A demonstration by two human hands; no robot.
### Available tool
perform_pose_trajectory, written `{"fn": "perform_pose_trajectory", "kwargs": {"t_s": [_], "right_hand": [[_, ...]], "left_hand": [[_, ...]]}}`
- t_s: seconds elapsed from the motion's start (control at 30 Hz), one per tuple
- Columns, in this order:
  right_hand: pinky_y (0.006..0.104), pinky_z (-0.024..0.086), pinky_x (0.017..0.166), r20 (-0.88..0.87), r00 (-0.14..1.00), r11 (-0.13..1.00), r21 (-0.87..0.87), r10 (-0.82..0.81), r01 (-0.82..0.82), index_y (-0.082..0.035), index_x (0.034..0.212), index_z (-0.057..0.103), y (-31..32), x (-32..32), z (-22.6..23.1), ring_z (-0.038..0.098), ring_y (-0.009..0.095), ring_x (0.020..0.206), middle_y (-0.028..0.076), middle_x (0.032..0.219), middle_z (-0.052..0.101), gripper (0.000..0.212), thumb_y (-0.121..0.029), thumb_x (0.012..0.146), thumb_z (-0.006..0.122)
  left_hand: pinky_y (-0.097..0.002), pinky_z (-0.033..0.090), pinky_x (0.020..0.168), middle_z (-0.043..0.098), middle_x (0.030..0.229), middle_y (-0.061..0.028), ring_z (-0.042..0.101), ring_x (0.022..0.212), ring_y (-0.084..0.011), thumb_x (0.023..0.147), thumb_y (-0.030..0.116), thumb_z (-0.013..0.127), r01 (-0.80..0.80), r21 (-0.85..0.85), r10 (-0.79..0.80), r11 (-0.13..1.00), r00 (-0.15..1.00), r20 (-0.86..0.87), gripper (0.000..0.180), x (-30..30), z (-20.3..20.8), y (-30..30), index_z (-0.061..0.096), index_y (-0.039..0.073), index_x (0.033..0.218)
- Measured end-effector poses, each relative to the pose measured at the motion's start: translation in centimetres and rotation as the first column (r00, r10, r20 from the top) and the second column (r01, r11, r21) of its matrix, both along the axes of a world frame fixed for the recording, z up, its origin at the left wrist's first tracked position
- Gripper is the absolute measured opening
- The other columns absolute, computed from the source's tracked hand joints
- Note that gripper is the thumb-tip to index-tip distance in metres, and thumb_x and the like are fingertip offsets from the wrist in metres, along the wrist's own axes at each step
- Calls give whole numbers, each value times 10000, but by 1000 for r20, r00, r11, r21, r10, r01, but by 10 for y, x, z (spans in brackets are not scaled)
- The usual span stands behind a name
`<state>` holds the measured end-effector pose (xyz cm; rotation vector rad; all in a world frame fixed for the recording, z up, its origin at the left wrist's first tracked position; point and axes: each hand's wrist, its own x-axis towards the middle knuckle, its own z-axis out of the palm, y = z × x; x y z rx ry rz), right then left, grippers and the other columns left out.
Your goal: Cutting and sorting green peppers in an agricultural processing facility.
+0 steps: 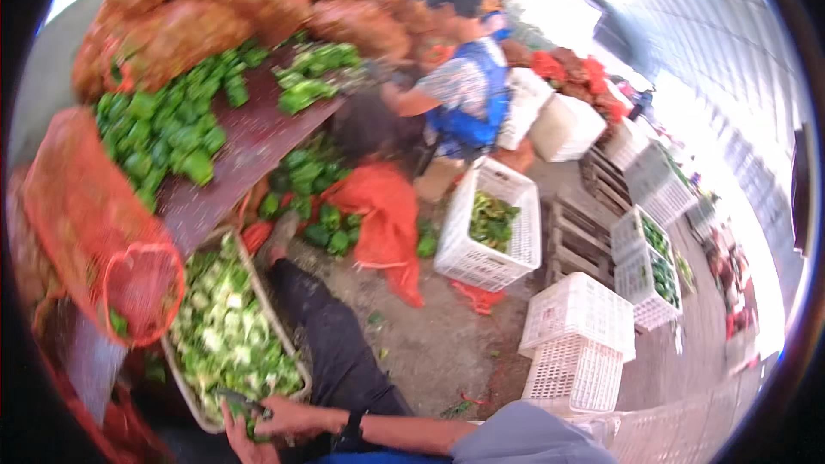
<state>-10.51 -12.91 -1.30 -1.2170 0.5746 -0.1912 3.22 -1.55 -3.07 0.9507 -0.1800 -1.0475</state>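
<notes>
I could not tell whether the fingers of the left hand [244, 443] gripped anything. Beside it, the right hand [288, 417] had its fingers closed around a dark tool [239, 399], at the near end of a crate [277, 320] of cut green pieces [225, 318]. Farther, green peppers [168, 133] lay on the bench [249, 150].

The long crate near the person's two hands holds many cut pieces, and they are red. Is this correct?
Only the colour is wrong: the head view shows the cut pieces as green and whitish. The long crate does hold many, near the left hand and the right hand.
</notes>
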Motion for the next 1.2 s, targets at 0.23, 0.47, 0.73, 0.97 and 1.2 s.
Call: {"fn": "perform_pose_trajectory", "kwargs": {"t_s": [0.23, 0.47, 0.73, 0.97, 1.2], "right_hand": [[398, 388, 593, -47, 996, 997, -3, -82, 82, -59, 947, 640, -15, -46, 81, 382, 120, 608, 1, 703, 510, 234, -257, 986, 759], [419, 327, 591, 72, 978, 931, -302, -195, 207, -87, 778, 488, -10, -34, -12, 295, 135, 632, -1, 671, 352, 266, -160, 915, 704], [424, 410, 654, 85, 913, 858, -318, -398, 404, -23, 1014, 641, 9, -31, -5, 434, 181, 703, 46, 787, 477, 185, -193, 963, 692], [417, 388, 621, 3, 891, 822, -384, -455, 421, -62, 899, 569, 12, -22, -27, 377, 167, 663, 35, 749, 419, 160, -162, 977, 667], [409, 328, 574, 40, 839, 761, -399, -542, 511, -100, 738, 395, 7, -24, -19, 239, 156, 612, 21, 679, 276, 373, -164, 973, 679]], "left_hand": [[-481, 537, 1038, 640, 1394, -206, 629, 1251, -353, 1102, 271, 578, 237, 216, -247, 947, 969, 20, 468, -22, 40, -22, 579, -43, 1448], [-432, 540, 919, 670, 1173, -137, 641, 1054, -266, 1095, 336, 550, 255, 341, -350, 905, 901, 256, 401, -47, 73, -49, 630, -31, 1236], [-386, 540, 997, 632, 1289, -133, 622, 1183, -252, 1146, 475, 473, 315, 270, -375, 910, 902, 212, 564, -73, 106, -59, 581, -32, 1366], [-405, 523, 999, 626, 1273, -138, 611, 1143, -265, 1147, 342, 431, 156, 467, -480, 870, 477, 736, 406, -79, 85, -59, 572, 9, 1332], [-450, 512, 1055, 618, 1370, -161, 620, 1203, -313, 1124, 341, 509, -9, 625, -621, 781, 99, 777, 451, -73, 38, -71, 532, 30, 1451]]}}
